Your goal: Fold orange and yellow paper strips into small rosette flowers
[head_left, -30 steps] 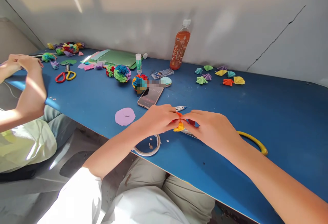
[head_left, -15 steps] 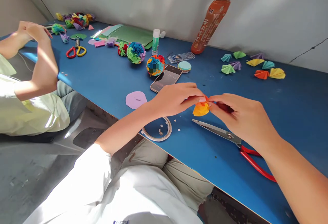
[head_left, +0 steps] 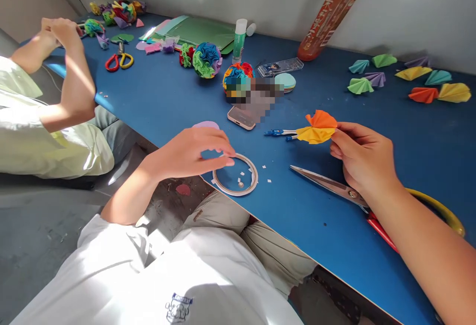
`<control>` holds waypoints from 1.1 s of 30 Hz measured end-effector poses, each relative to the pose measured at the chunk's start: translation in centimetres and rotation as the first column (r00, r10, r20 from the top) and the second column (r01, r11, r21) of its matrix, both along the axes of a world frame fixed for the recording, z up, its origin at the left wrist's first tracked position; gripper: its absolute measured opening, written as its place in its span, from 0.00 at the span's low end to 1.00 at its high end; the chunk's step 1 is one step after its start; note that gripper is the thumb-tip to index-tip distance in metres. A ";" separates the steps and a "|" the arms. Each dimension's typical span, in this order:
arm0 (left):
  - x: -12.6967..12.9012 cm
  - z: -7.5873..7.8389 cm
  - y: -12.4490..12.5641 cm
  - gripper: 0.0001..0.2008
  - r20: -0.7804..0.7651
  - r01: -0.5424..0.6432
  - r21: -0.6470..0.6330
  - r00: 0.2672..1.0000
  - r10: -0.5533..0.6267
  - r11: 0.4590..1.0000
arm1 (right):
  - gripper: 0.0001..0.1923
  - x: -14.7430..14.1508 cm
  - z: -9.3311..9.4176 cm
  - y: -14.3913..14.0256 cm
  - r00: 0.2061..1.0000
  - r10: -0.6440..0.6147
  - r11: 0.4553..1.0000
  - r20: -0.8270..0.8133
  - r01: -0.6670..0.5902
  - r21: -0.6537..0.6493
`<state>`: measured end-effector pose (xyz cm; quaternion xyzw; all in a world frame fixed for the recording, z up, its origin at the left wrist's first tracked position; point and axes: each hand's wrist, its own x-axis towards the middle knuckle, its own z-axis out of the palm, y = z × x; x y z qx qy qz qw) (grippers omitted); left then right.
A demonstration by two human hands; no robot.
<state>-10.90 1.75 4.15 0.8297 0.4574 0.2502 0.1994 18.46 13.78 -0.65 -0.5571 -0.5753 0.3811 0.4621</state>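
Observation:
My right hand (head_left: 362,151) pinches the base of a folded paper fan piece (head_left: 319,128), orange above and yellow below. My left hand (head_left: 193,154) hovers at the left side of a tape ring (head_left: 254,176), its thumb and fingertips close but apart, with nothing visible between them. Small white squares lie in and around the ring. Large scissors (head_left: 327,184) with red and yellow handles lie beneath my right hand and forearm. A slim blue-and-white tool (head_left: 280,132) shows past the paper, partly hidden by it. A lilac paper disc (head_left: 206,124) is mostly behind my left hand.
Several folded paper fans (head_left: 412,73) lie at the back right. Beyond my hands are a phone (head_left: 241,118), ruffled paper balls (head_left: 207,60), a glue stick (head_left: 239,42), stacked paper discs (head_left: 285,82) and a drink bottle (head_left: 330,15). Another person's arms (head_left: 76,75) rest at the left.
My left hand has let go of the folded paper and moved left to the tape ring. The paper stays in my right hand, its orange and yellow parts now spread. The view has shifted.

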 end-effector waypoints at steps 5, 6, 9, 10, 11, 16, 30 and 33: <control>-1.2 -2.6 -3.2 0.08 -0.052 0.112 0.024 0.992 -0.111 0.993 | 0.08 -0.7 1.4 -1.8 0.995 0.069 0.997 0.073 -0.071 0.031; -1.3 -3.0 -3.5 0.08 -0.075 0.117 0.049 0.991 -0.114 0.992 | 0.09 -1.1 1.8 -2.5 0.990 0.119 0.993 0.082 -0.121 0.019; -1.4 -3.7 -3.7 0.08 -0.097 0.144 0.113 0.986 -0.133 0.983 | 0.17 -2.5 2.6 -4.7 0.940 0.338 0.939 0.039 -0.334 -0.084; -1.5 -3.8 -3.7 0.07 -0.090 0.153 0.129 0.986 -0.142 0.980 | 0.18 -3.0 2.7 -5.5 0.898 0.440 0.890 -0.006 -0.437 -0.127; -1.6 -3.9 -3.6 0.07 -0.085 0.158 0.145 0.985 -0.147 0.977 | 0.19 -3.4 2.7 -6.2 0.825 0.560 0.807 -0.083 -0.565 -0.172; -1.7 -4.0 -3.5 0.08 -0.104 0.168 0.190 0.983 -0.150 0.967 | 0.12 -4.3 1.7 -8.4 0.489 0.803 0.407 -0.340 -0.867 -0.286; -1.3 -4.0 -3.3 0.06 -0.237 0.211 0.429 0.965 -0.116 0.878 | 0.16 -4.4 0.5 -8.6 0.545 0.760 0.410 -0.353 -0.824 -0.390; -1.3 -4.1 -3.3 0.07 -0.188 0.157 0.344 0.977 -0.095 0.926 | 0.17 -4.5 0.7 -8.8 0.539 0.796 0.435 -0.275 -0.826 -0.358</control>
